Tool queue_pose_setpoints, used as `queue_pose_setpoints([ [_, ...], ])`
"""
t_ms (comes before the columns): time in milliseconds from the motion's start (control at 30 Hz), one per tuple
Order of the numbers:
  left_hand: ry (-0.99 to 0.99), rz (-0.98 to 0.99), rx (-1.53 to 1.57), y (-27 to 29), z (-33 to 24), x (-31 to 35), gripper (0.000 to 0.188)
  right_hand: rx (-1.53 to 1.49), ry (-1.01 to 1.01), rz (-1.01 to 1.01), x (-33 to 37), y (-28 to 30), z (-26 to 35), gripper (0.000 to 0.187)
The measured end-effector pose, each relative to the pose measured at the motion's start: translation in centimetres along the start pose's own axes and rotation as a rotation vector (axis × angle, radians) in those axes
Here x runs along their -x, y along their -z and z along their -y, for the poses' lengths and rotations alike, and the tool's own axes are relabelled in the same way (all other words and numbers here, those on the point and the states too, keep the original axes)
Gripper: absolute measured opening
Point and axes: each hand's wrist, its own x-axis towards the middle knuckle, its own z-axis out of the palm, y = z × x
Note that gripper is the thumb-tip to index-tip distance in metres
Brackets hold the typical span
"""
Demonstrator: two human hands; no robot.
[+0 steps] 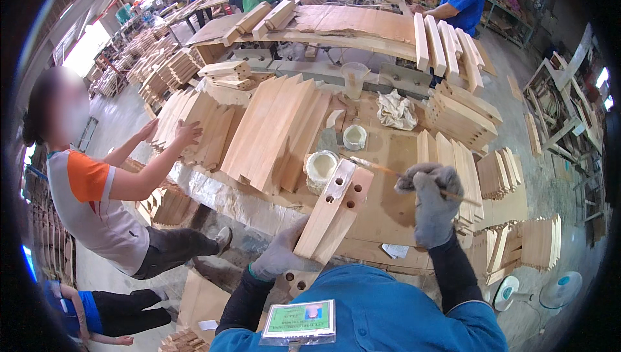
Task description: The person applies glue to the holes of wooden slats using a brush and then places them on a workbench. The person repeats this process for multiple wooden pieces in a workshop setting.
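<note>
My left hand (279, 256), in a grey glove, grips the near end of a wooden piece (336, 209) with round holes in its face, tilted up over the workbench (381, 216). My right hand (432, 200), also gloved, holds a thin brush (381, 168) whose pale bristle end lies just above the top of the piece. A glue-caked pot (321, 167) stands right behind the piece, and a smaller white cup (354, 137) sits farther back.
Slanted stacks of wooden boards (272, 132) fill the bench's left; a person in an orange-and-white shirt (97, 203) rests hands on them. More stacked pieces (462, 119) lie right and behind, with a crumpled rag (396, 110), a clear jug (354, 80) and a floor fan (556, 287).
</note>
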Motion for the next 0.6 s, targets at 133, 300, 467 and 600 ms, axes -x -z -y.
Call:
queue_pose_setpoints([
  [133,-0.013,0.005,0.03,0.2,-0.1,0.1,0.098,-0.007,-0.049,-0.054,1.0,-1.4,-2.3,0.015],
  [300,-0.025,-0.089,0.009,1.4,1.1,0.6,0.099,-0.075,-0.113,-0.038,0.2,-3.0,-4.2,0.015],
  [467,0.008,-0.287,0.006,4.1,3.4,3.3,0.098,0.101,-0.263,-0.021,-2.9,-2.9,-8.6,0.011],
  [600,0.013,-0.416,0.148,5.9,4.3,5.2,0.096,0.406,-0.295,0.167,-3.7,-1.5,-15.8,0.007],
])
